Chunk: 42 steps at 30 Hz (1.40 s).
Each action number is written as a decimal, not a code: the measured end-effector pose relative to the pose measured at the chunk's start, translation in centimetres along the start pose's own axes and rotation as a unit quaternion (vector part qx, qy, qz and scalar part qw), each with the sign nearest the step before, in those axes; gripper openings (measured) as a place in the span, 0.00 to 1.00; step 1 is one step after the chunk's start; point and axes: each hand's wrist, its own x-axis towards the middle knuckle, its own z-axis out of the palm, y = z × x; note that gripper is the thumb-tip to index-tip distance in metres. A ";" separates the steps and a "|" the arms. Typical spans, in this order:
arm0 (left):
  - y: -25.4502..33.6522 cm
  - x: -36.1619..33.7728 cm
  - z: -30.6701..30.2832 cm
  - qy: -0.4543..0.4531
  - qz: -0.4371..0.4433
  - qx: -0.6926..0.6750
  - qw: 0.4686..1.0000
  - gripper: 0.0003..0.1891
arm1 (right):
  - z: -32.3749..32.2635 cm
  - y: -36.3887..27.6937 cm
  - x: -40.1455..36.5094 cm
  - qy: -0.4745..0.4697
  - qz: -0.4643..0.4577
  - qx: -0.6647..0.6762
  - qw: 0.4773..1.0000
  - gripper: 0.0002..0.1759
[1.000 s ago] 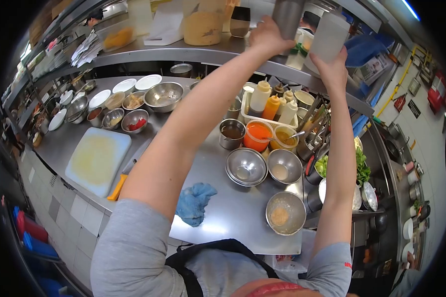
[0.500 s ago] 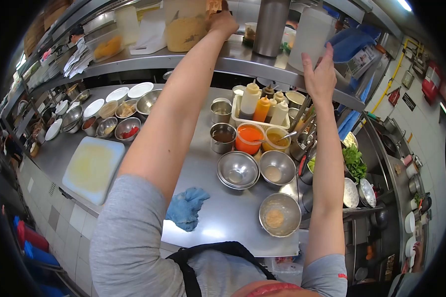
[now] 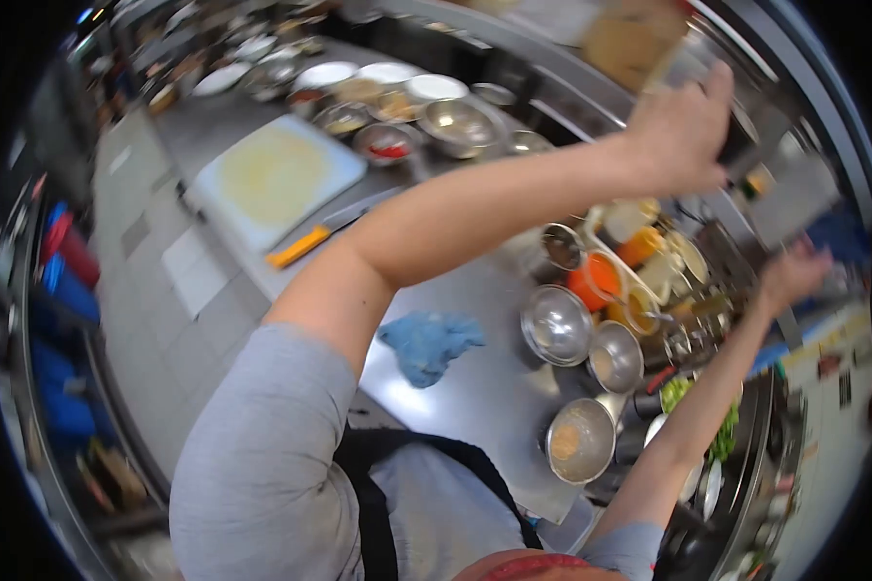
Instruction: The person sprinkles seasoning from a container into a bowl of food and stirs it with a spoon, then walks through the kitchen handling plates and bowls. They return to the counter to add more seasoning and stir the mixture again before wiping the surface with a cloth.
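Observation:
At the upper shelf, my left hand [image 3: 683, 131] is raised and blurred beside a clear plastic object; whether it holds anything cannot be made out. My right hand [image 3: 794, 276] is just below a translucent container [image 3: 793, 198], its fingers apart and smeared by motion. Beneath my left forearm, sauce bottles stand in a tray near an orange-red sauce tub [image 3: 594, 279]. Metal bowls [image 3: 556, 324] sit on the steel counter. A blue cloth [image 3: 428, 344] lies crumpled closer to my body.
A pale cutting board [image 3: 279, 179] and a knife with a yellow handle [image 3: 298, 247] are on the left. Behind them are white plates [image 3: 388, 74] and bowls of ingredients. Leafy greens [image 3: 724, 431] are at the right. The metal shelf edge [image 3: 513, 48] runs along the back.
The view has turned, so the counter appears rotated and the knife is now visible. My left hand appears farther right and lower; my right hand appears farther right and lower too.

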 end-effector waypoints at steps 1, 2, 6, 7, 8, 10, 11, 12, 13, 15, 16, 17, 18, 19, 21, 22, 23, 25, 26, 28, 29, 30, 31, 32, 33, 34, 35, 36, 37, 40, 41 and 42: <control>-0.6 -2.7 -1.8 0.030 0.013 -0.010 0.999 0.43 | 0.3 0.9 -0.4 0.083 -0.013 -0.022 0.996 0.28; -1.5 -5.5 -3.7 0.055 0.029 -0.025 0.998 0.42 | 0.7 2.1 -1.0 0.111 0.014 0.054 0.992 0.27; -6.5 -17.0 -11.4 0.051 -0.089 0.021 0.995 0.50 | -2.9 -12.7 -5.0 0.118 0.258 0.422 0.861 0.20; -7.9 -19.6 -13.5 0.055 -0.123 0.020 0.991 0.50 | -2.9 -15.3 -6.1 0.086 0.279 0.467 0.834 0.20; -9.1 -22.1 -15.5 0.063 -0.159 0.022 0.985 0.50 | -2.7 -17.9 -7.3 0.052 0.298 0.514 0.802 0.21; -10.3 -26.3 -19.9 0.086 -0.180 0.063 0.978 0.49 | -2.4 -24.3 -10.2 -0.039 0.304 0.597 0.742 0.21; -10.6 -28.3 -22.4 0.100 -0.192 0.086 0.972 0.49 | -2.6 -28.1 -12.0 -0.094 0.288 0.631 0.714 0.21; -10.6 -29.9 -24.7 0.110 -0.208 0.103 0.966 0.49 | -3.0 -32.2 -13.3 -0.157 0.296 0.648 0.684 0.22; -10.3 -31.5 -27.0 0.121 -0.222 0.121 0.960 0.49 | -3.3 -36.5 -15.3 -0.212 0.263 0.684 0.646 0.19; -9.9 -34.9 -31.3 0.163 -0.232 0.171 0.944 0.49 | -7.4 -45.4 -19.1 -0.355 0.245 0.686 0.586 0.12; -9.5 -36.4 -33.5 0.173 -0.253 0.177 0.935 0.49 | -8.1 -48.9 -22.2 -0.394 0.141 0.716 0.559 0.11; -8.9 -37.9 -35.7 0.183 -0.274 0.183 0.926 0.49 | -10.1 -52.4 -24.5 -0.489 0.096 0.717 0.487 0.18; -8.2 -39.4 -37.7 0.196 -0.296 0.188 0.916 0.49 | -12.1 -56.1 -26.1 -0.536 -0.033 0.705 0.464 0.31; -7.4 -40.6 -39.5 0.211 -0.318 0.210 0.900 0.48 | -14.4 -59.6 -27.4 -0.526 -0.091 0.734 0.420 0.37; -6.1 -43.6 -43.3 0.228 -0.338 0.251 0.878 0.48 | -18.7 -65.9 -30.6 -0.523 -0.147 0.776 0.320 0.47; -5.5 -44.8 -45.0 0.237 -0.344 0.271 0.867 0.48 | -20.6 -68.6 -31.8 -0.531 -0.147 0.791 0.267 0.51; -4.8 -46.0 -46.5 0.249 -0.346 0.292 0.856 0.47 | -22.6 -70.7 -32.1 -0.540 -0.125 0.795 0.247 0.51; -3.6 -48.4 -49.1 0.266 -0.363 0.318 0.834 0.46 | -25.2 -74.9 -33.0 -0.504 -0.137 0.831 0.192 0.51; -2.7 -49.4 -50.3 0.274 -0.373 0.331 0.823 0.46 | -26.6 -76.8 -33.5 -0.486 -0.140 0.847 0.163 0.50; -0.5 -50.5 -53.1 0.267 -0.387 0.354 0.808 0.44 | -29.2 -80.1 -34.1 -0.477 -0.168 0.856 0.109 0.44; 0.4 -51.0 -54.3 0.265 -0.394 0.363 0.801 0.43 | -30.4 -81.6 -34.2 -0.488 -0.175 0.852 0.077 0.43; 1.0 -51.8 -55.5 0.299 -0.398 0.347 0.795 0.41 | -31.6 -83.1 -34.4 -0.498 -0.183 0.847 0.045 0.41; 1.6 -52.6 -56.6 0.332 -0.401 0.330 0.788 0.39 | -32.8 -84.7 -34.8 -0.486 -0.189 0.853 0.029 0.39; 2.1 -53.4 -57.6 0.366 -0.400 0.312 0.780 0.38 | -34.0 -86.2 -35.2 -0.478 -0.202 0.855 0.008 0.39; 2.3 -54.2 -58.4 0.362 -0.397 0.344 0.770 0.36 | -34.9 -87.6 -35.6 -0.469 -0.214 0.857 -0.012 0.39; 2.5 -55.2 -59.5 0.357 -0.395 0.376 0.759 0.34 | -36.0 -89.0 -35.9 -0.460 -0.225 0.858 -0.033 0.39; 2.8 -55.9 -60.4 0.349 -0.393 0.408 0.747 0.32 | -37.1 -90.4 -36.3 -0.458 -0.231 0.857 -0.052 0.39; 3.1 -56.4 -61.1 0.357 -0.400 0.434 0.724 0.31 | -38.1 -91.7 -36.6 -0.455 -0.236 0.856 -0.070 0.39; 3.3 -56.7 -61.8 0.364 -0.406 0.459 0.702 0.30 | -39.0 -93.0 -36.9 -0.453 -0.241 0.854 -0.089 0.38; 3.2 -57.5 -63.8 0.395 -0.407 0.554 0.610 0.28 | -41.9 -96.9 -37.7 -0.440 -0.242 0.854 -0.134 0.37; 3.0 -57.7 -64.4 0.406 -0.405 0.585 0.574 0.28 | -42.9 -98.1 -38.0 -0.434 -0.238 0.856 -0.146 0.37; 2.9 -57.7 -65.0 0.424 -0.402 0.596 0.552 0.28 | -43.8 -99.3 -38.2 -0.428 -0.235 0.858 -0.158 0.36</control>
